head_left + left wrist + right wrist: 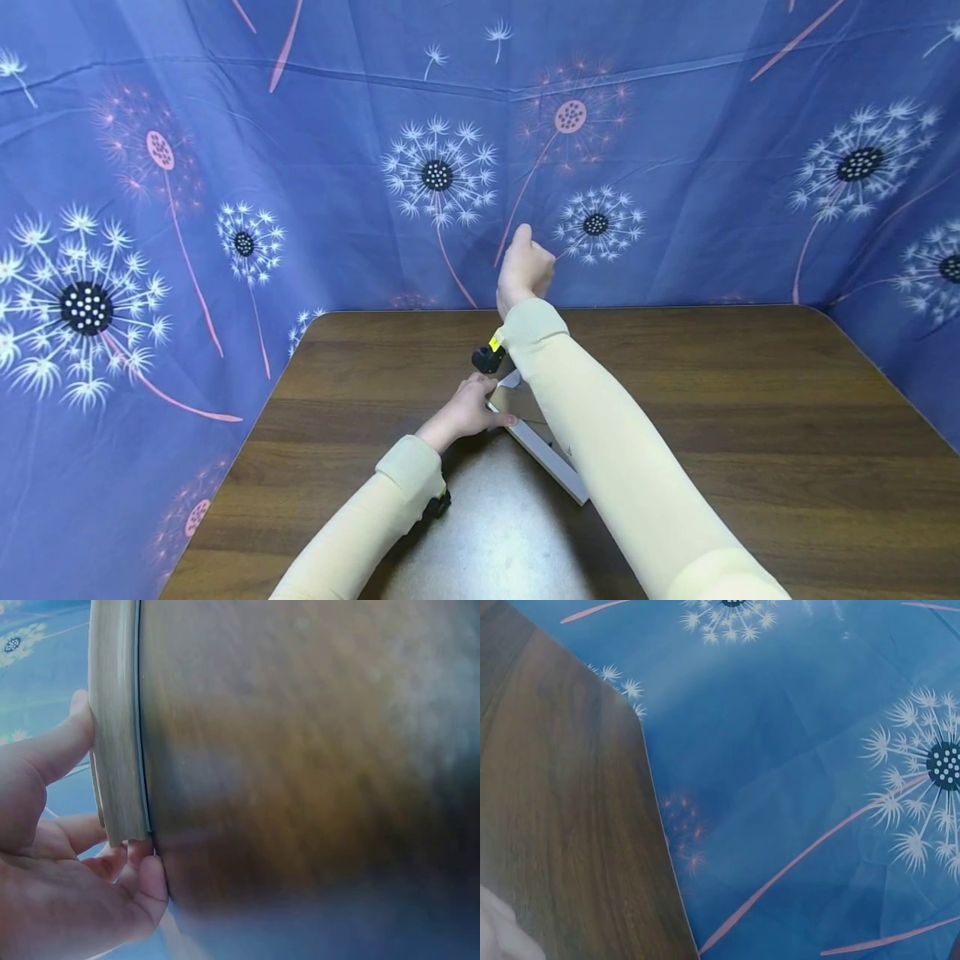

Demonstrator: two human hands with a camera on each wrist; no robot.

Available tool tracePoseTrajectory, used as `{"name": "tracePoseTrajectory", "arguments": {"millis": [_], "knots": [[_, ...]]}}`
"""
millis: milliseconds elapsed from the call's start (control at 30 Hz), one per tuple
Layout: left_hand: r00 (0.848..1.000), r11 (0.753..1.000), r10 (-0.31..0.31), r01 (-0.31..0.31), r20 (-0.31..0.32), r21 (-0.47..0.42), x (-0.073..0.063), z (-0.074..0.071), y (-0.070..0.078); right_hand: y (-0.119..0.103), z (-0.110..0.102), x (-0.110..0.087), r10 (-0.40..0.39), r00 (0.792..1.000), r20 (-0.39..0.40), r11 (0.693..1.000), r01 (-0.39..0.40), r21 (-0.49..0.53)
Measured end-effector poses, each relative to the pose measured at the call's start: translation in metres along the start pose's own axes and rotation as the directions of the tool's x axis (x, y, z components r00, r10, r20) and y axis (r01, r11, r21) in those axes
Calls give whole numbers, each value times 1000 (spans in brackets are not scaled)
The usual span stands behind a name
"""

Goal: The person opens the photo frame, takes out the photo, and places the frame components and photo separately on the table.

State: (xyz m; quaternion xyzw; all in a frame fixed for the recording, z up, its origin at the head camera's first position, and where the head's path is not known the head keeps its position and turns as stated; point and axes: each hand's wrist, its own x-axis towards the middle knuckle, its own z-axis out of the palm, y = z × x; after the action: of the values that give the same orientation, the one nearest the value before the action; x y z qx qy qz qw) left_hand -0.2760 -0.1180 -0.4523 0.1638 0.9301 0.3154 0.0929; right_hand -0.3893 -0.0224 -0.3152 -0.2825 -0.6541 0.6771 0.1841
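Note:
A pale, straight-edged object [547, 458] lies slantwise on the table, much of it hidden behind the right forearm. Its long narrow side faces me, and a white flap-like corner [510, 380] shows at the far end. My left hand [471, 408] grips that end, thumb along the near side. In the left wrist view the grooved pale edge [118, 727] runs between the thumb and the curled fingers. Beyond it, my right hand [525, 265] is raised near the table's back edge, its fingers curled and thumb up. Nothing shows in its grasp; only its fingers [506, 934] enter the right wrist view.
The brown wooden table [750, 417] has a rounded back corner on each side. Behind it hangs a blue cloth [675, 125] with dandelion prints. A small black wrist camera [488, 359] is at the right cuff, another [438, 503] under the left.

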Motion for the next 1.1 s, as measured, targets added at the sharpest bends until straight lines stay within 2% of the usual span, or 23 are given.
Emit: {"name": "tracePoseTrajectory", "arguments": {"millis": [67,167,267,400,533,633,733,967,1100], "knots": [[1000,1000,-7,7,-3,-5,0,0,1,0,-3,-1,-15,1000,16,1000,15,27],[1000,1000,-8,8,-15,0,-1,0,1,0,-11,-2,-36,999,31,991,32,130],[1000,1000,-9,9,-22,5,-1,1,1,-1,-21,0,-48,997,56,954,29,297],[1000,1000,-14,15,-24,18,-1,1,1,-1,-41,4,-45,994,100,882,-8,472],[1000,999,-17,17,-25,28,-1,0,2,2,-64,3,-53,989,141,826,-36,562],[999,999,-10,11,-32,34,-1,0,2,6,-80,1,-71,983,170,774,-53,631],[999,1000,-12,13,-39,26,-1,1,3,12,-96,0,-95,975,199,707,-74,703],[999,999,-17,18,-35,28,1,4,3,33,-136,-1,-121,969,216,581,-107,807],[999,999,-34,35,-28,24,1,4,3,47,-153,1,-127,967,221,479,-136,867]]}}
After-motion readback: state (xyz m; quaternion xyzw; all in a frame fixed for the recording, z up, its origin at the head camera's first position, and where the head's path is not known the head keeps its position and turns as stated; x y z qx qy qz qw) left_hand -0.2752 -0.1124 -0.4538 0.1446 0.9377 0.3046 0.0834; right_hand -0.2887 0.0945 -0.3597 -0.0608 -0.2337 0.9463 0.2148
